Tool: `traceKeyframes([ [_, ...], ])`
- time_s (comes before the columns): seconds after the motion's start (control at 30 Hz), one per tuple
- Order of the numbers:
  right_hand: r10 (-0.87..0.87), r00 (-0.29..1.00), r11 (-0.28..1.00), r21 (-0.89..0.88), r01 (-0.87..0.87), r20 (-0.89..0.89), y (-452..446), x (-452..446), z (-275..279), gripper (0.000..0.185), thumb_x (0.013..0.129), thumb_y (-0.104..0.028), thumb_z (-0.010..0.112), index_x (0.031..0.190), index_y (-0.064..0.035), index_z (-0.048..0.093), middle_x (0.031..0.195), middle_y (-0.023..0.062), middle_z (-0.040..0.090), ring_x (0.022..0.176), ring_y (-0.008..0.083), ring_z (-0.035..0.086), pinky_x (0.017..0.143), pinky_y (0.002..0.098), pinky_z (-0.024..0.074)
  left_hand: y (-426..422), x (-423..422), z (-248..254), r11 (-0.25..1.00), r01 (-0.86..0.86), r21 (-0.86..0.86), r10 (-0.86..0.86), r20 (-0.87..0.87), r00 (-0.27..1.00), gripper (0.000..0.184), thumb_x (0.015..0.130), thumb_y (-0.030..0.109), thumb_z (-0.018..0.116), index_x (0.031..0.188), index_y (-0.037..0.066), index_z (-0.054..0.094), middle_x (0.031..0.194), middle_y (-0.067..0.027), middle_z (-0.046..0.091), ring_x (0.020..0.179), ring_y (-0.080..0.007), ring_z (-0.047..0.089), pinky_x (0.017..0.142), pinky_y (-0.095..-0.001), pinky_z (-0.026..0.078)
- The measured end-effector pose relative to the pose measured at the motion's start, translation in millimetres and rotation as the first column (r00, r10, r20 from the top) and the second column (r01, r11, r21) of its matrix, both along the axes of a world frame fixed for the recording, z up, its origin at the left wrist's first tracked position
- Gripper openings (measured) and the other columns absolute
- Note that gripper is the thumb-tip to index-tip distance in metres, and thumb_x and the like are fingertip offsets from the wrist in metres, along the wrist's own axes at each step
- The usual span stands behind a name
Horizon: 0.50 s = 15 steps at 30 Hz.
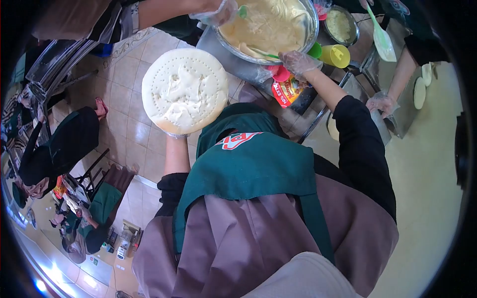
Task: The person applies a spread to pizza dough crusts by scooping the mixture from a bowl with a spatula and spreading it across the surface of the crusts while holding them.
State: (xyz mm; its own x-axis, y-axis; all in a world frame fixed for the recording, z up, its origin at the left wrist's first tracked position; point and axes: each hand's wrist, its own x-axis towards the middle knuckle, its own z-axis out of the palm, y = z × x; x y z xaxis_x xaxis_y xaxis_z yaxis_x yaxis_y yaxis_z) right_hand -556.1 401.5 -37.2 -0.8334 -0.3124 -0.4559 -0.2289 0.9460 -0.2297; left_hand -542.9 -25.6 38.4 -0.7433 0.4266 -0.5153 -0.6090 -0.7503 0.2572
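A pale round pizza base (206,94), dotted with small holes and smeared with cream in its middle, rests flat on my left hand (176,135). That hand is under the base; its fingers are mostly hidden. My right hand (301,64), in a clear plastic glove, is closed around the handle of a green spatula (268,54). The spatula's other end reaches into a large metal bowl (316,30) of pale yellow cream (266,25). At the bowl's far left rim, another person's gloved hand (221,14) holds a green utensil.
Beside the bowl stand a yellow cup (336,56), a pink cup (281,74), a red-yellow packet (289,92) and a smaller bowl of grated pale food (340,26). A co-worker on the right holds a green spatula (381,42). Other people work at left.
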Motion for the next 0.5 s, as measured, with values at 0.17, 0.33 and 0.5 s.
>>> traceKeyframes([
  [0.17, -0.111, 0.979, 0.987, -0.096, 0.129, 0.173, -5, -11, 29, 0.026, 0.089, -0.018, 0.046, 0.108, -0.0018, 0.053, 0.098, 0.021, 0.062, 0.101, 0.0335, 0.059, 0.082, 0.0418, 0.0478, 0, -14, -3, 0.999, 0.028, 0.019, -0.028, -0.013, 1.0, 0.06, 0.092, 0.051, 0.036, 0.135, 0.009, 0.041, 0.135, -0.0113, 0.046, 0.12, -0.0305, 0.047, 0.099, -0.0508, 0.039],
  [0.33, -0.45, 0.782, 0.764, -0.267, 0.587, 0.431, 5, -6, 20, 0.037, 0.093, -0.026, 0.047, 0.119, -0.0011, 0.052, 0.093, 0.017, 0.062, 0.095, 0.0277, 0.059, 0.081, 0.0362, 0.0462, 1, -31, -5, 0.997, 0.068, 0.045, -0.068, -0.008, 0.998, 0.061, 0.091, 0.051, 0.036, 0.136, 0.01, 0.04, 0.136, -0.0113, 0.046, 0.12, -0.0307, 0.047, 0.099, -0.0511, 0.039],
  [0.5, -0.542, 0.355, 0.086, -0.37, 0.925, 0.762, -6, 24, 13, 0.032, 0.092, -0.026, 0.053, 0.113, -0.0022, 0.059, 0.08, 0.0046, 0.059, 0.069, 0.0127, 0.054, 0.064, 0.0246, 0.0448, 6, -44, -2, 0.992, 0.118, 0.054, -0.118, -0.003, 0.993, 0.061, 0.091, 0.051, 0.035, 0.136, 0.01, 0.04, 0.136, -0.0114, 0.046, 0.12, -0.0309, 0.047, 0.1, -0.0514, 0.039],
])
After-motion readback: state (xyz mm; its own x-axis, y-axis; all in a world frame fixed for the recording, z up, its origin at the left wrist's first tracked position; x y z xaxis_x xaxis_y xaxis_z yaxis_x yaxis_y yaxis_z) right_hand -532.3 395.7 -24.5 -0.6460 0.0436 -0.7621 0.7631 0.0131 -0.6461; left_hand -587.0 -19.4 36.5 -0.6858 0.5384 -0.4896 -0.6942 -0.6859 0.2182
